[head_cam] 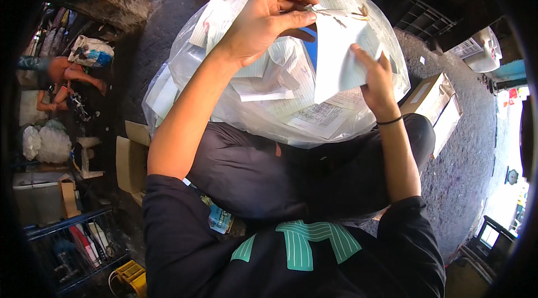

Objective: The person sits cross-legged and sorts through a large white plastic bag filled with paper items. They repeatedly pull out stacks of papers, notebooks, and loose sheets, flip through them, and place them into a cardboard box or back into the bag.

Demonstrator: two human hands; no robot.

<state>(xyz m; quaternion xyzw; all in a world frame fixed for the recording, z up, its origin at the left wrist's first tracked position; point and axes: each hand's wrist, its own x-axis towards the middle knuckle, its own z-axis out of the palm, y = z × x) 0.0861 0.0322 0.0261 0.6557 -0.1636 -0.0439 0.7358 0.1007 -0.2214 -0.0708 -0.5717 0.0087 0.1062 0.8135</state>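
A large clear plastic bag (252, 113) stands before my crossed legs, filled with loose written and printed sheets of paper (273, 83). Above it I hold a bundle of white paper sheets (332, 62) with a torn, crumpled upper edge. My left hand (273, 20) pinches that torn edge between thumb and fingers. On the bundle's right side lies my right hand (378, 75), its thumb over the face of the paper and the other fingers partly hidden. Something blue shows behind the bundle, among the papers.
A cardboard box (433, 96) is beside my right knee, and an open cardboard box (132, 163) at my left. Far left, another person (63, 75) sits on the ground near a filled sack (90, 51). A blue metal rack (75, 247) and a yellow container (132, 277) stand lower left.
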